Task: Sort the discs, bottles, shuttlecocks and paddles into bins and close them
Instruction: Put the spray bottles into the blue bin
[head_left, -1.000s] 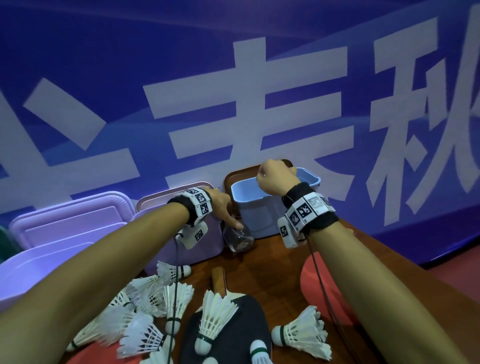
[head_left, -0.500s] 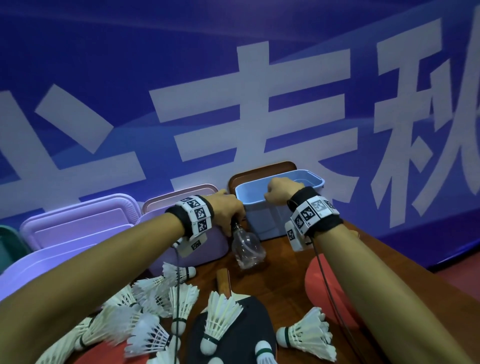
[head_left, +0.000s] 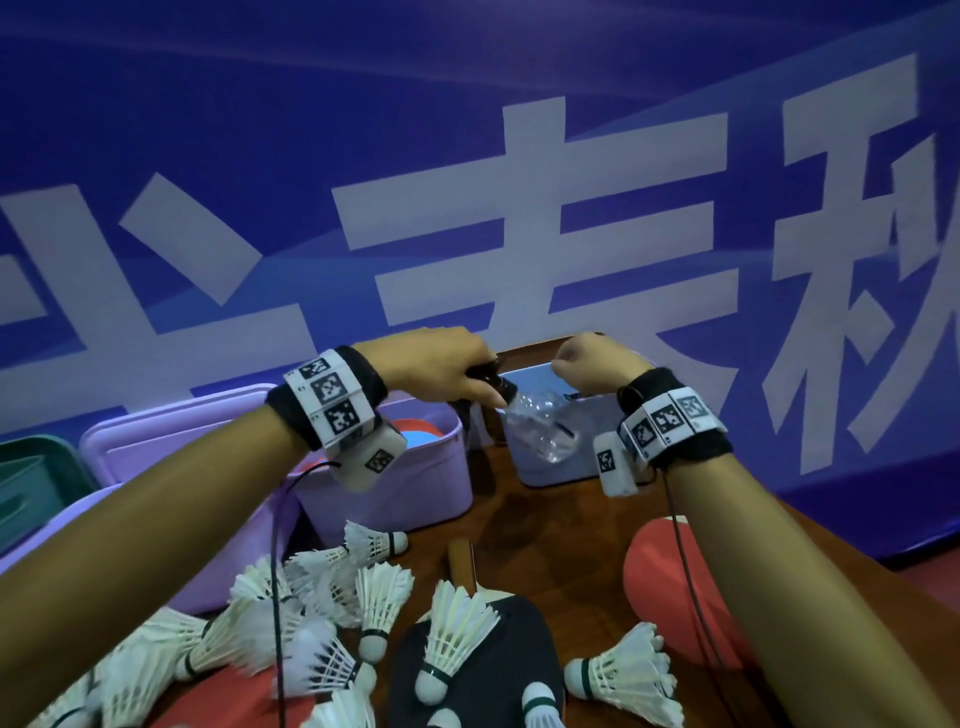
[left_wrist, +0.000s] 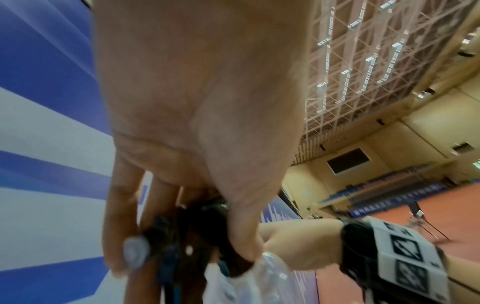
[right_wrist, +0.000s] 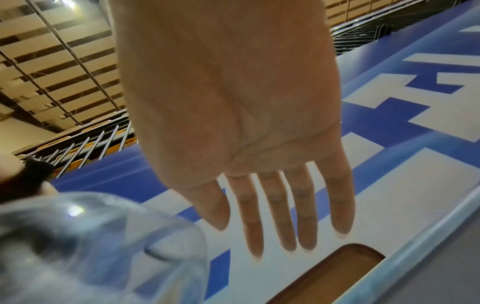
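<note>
My left hand (head_left: 485, 388) grips a clear crumpled plastic bottle (head_left: 540, 428) by its black cap and neck, holding it tilted over the front rim of the light blue bin (head_left: 563, 467). In the left wrist view my left hand (left_wrist: 197, 244) has thumb and fingers curled round the dark cap, with the bottle (left_wrist: 246, 283) below. My right hand (head_left: 584, 364) hovers above the same bin, and in its wrist view the right hand (right_wrist: 280, 226) has straight fingers and holds nothing, next to the bottle (right_wrist: 91, 246). Several white shuttlecocks (head_left: 457, 634) lie on the table, some on a black paddle (head_left: 483, 691).
A purple bin (head_left: 395, 483) left of the blue one holds red and blue discs. A brown lid (head_left: 524, 353) leans behind the blue bin. A red paddle (head_left: 670, 587) lies under my right forearm. A larger purple bin (head_left: 156, 436) and a green bin (head_left: 31, 483) stand far left.
My left hand reached the bottle beside the blue bin, took it by the neck and lifted it up over the bin's rim. My right hand stayed above the bin.
</note>
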